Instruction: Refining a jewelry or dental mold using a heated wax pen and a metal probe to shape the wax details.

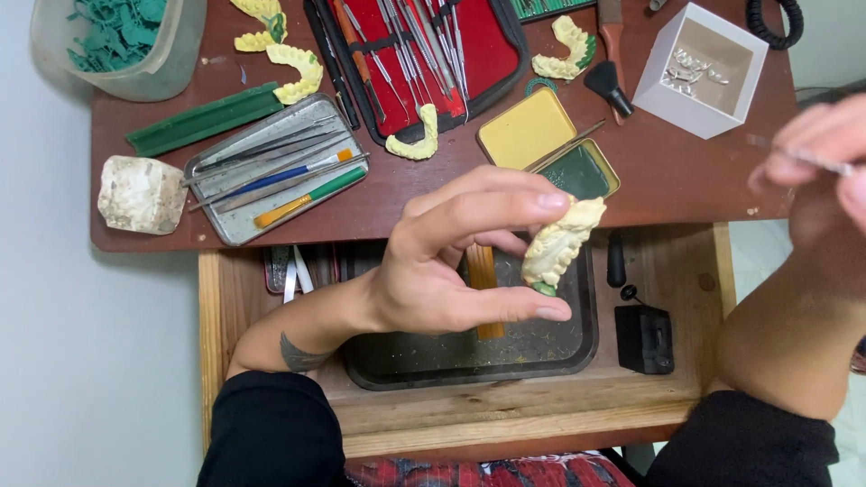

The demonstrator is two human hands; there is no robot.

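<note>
The left hand (451,261) is pinching a cream dental cast (559,242) between thumb and fingertips, above the dark tray (433,361). Such a light pinch is risking a drop. Beyond, the blurred right hand (825,149) is clasping a thin instrument (803,155).

Red instrument case (424,54) w/ metal tools, metal tray (236,225) w/ brushes, white plaster block (140,194), green wax strip (206,119), white box (702,68), black drawer tray (469,361).
</note>
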